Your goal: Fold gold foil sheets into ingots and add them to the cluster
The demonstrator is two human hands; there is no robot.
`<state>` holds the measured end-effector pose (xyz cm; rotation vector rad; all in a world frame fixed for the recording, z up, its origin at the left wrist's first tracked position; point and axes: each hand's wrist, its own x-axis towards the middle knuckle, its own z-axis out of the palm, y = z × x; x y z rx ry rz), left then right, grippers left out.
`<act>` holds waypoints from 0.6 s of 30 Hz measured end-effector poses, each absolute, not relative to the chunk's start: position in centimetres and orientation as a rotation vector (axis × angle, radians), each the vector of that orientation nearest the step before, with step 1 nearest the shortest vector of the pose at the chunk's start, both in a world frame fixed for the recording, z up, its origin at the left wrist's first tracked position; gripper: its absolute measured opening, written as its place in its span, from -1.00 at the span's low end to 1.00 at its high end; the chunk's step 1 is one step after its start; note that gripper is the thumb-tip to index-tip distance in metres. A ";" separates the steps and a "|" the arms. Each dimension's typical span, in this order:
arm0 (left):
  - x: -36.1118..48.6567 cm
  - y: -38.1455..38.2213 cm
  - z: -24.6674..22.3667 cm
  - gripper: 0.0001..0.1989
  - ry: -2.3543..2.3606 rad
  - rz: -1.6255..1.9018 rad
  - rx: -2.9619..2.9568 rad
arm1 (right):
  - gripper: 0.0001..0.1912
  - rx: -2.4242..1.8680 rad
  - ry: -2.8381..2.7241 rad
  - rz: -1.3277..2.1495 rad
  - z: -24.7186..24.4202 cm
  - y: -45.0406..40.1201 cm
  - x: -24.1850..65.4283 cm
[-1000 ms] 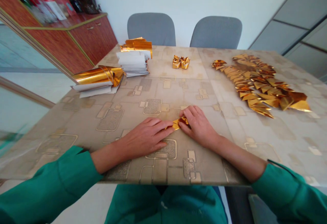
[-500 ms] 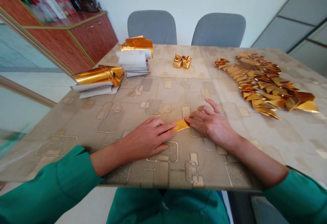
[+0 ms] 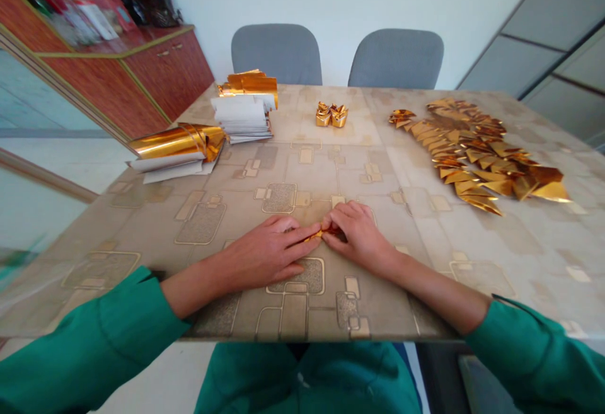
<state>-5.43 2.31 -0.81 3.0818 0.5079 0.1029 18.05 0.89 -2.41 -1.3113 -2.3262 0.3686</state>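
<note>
A small folded strip of gold foil paper (image 3: 314, 235) lies on the table between my two hands, mostly covered by fingers. My left hand (image 3: 269, 251) reaches in palm down, its outstretched index and middle fingers holding the left part of the strip against the tabletop. At the other end, my right hand (image 3: 358, 232) has its fingers curled and pinched on the strip. The fingertips of both hands nearly meet over it. What fold lies under the right fingers is hidden.
Gold folded pieces (image 3: 472, 143) sprawl at the right. Two crumpled gold pieces (image 3: 331, 115) sit at the back middle. A stack of white-backed gold sheets (image 3: 243, 118) and a banded gold bundle (image 3: 174, 143) lie back left. Grey chairs (image 3: 276, 55) stand behind the patterned table (image 3: 246, 225).
My right hand has moved left toward my left hand, its spread fingers now curled in on the strip. Less of the gold paper shows. My left hand stays nearly still.
</note>
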 end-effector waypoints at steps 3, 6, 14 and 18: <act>-5.8 2.9 -0.5 -0.41 0.455 0.078 3.080 | -0.92 -1.291 -2.300 0.466 -2.6 1.2 18.8; -6.2 3.6 -0.2 -0.42 0.388 0.041 3.070 | -0.92 -1.273 -2.301 0.521 -2.3 1.5 19.7; -7.2 4.1 -0.5 -0.37 0.416 0.143 2.999 | -0.89 -1.268 -2.329 0.543 -2.1 1.7 20.1; -7.8 4.1 -0.9 -0.37 0.443 0.155 3.003 | -0.88 -1.249 -2.327 0.557 -2.0 1.6 20.3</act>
